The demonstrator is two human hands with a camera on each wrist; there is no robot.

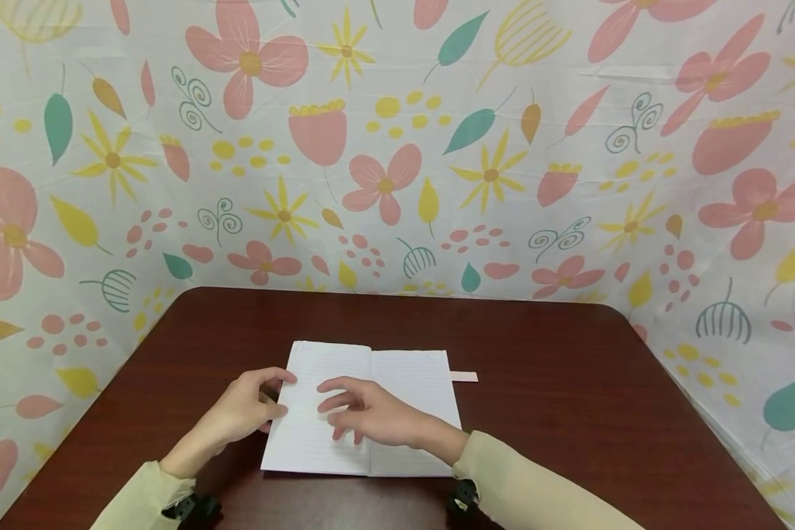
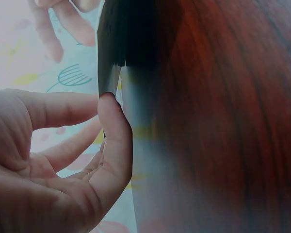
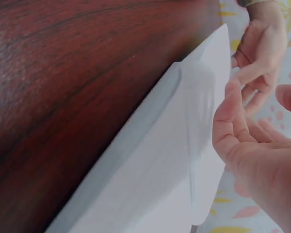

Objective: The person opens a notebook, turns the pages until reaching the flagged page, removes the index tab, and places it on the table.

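An open notebook [image 1: 414, 377] with lined white pages lies on the table. At its left edge my left hand [image 1: 235, 408] pinches the notebook's side between thumb and fingers. The left wrist view shows the thumb [image 2: 115, 131] against this thin edge [image 2: 106, 53], which stands a little off the tabletop. Over the left page my right hand [image 1: 384, 419] hovers with loosely bent fingers, holding nothing. In the right wrist view those fingers [image 3: 228, 121] are beside the page surface [image 3: 145, 170]; whether a fingertip touches it, I cannot tell.
A pale pinkish strip [image 1: 464, 377] sticks out from the notebook's right side. The dark brown wooden table [image 1: 543, 368] has rounded far corners. Behind it and at both sides hangs a white cloth [image 1: 397, 110] printed with flowers and leaves.
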